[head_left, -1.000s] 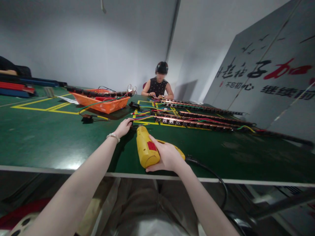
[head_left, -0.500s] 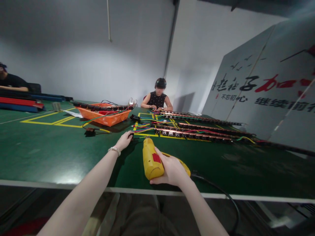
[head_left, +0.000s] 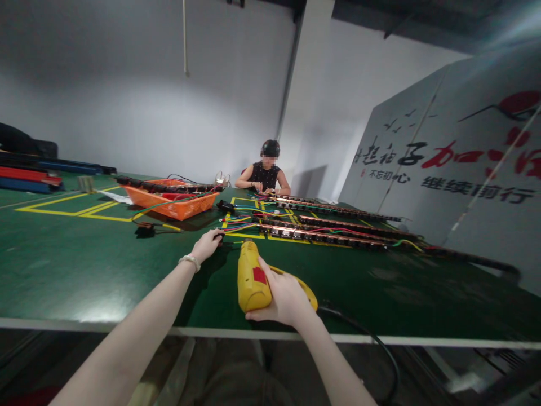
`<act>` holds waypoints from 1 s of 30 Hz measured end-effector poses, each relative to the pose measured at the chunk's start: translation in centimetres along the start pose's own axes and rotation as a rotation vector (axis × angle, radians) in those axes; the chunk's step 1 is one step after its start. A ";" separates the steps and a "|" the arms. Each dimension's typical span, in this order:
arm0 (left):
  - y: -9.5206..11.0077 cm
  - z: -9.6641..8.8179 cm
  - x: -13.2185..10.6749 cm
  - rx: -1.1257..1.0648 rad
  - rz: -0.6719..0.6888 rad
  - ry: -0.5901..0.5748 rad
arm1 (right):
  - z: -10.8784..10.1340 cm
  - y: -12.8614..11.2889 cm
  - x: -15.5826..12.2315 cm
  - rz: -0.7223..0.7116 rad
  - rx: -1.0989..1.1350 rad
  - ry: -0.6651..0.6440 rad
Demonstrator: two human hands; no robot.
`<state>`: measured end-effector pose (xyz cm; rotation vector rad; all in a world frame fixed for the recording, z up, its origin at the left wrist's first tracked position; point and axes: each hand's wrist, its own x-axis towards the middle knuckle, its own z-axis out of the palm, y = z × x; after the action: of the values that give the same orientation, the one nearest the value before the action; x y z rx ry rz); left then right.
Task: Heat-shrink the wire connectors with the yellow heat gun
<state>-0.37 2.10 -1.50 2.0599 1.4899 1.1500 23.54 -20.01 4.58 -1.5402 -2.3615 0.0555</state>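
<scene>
One long green table [head_left: 93, 265] fills most of the view; yellow tape marks off boxes on its top. Clock below is centred on the yellow heat gun, 12 straight ahead of the wearer.

Grey lettered panel [head_left: 422, 135] at 2 o'clock, beyond the table. Several long copper-and-black strips [head_left: 329, 235] lie on the table, spread from 12 round to 3, coloured wires trailing from their near ends. Co-worker [head_left: 265, 176] in a dark dotted top sits at 12, far side, arms on the table. Orange basket [head_left: 181, 208] at 10, another dark strip across its top.

Yellow heat gun [head_left: 249, 285] over the near part of the table, nozzle toward 12; right hand [head_left: 287, 296] gripping it, some fingers hidden behind the body. Black cord [head_left: 374, 335] runs off at 4. Left hand [head_left: 207, 246] at 10, fingers closed on a small dark piece [head_left: 218, 237], mostly covered. Black connector [head_left: 144, 230] between 9 and 10. Pale bracelet [head_left: 191, 260] on left wrist. Thin yellowish wire [head_left: 233, 242] near the nozzle; contact, cannot tell.
</scene>
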 end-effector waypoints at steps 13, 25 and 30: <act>-0.3 0.2 -0.1 -0.048 0.170 0.050 | 2.0 -4.3 2.0 -0.144 -0.005 0.004; -0.1 0.2 -0.1 -0.084 0.206 0.047 | 1.7 -4.2 2.1 -0.168 0.017 -0.007; 0.1 0.1 -0.3 -0.080 0.203 0.051 | 1.0 -3.4 2.1 -0.162 0.033 -0.041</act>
<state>-0.24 1.84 -1.60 2.1805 1.2573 1.3244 19.50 -19.40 4.78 -1.3400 -2.4964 0.0889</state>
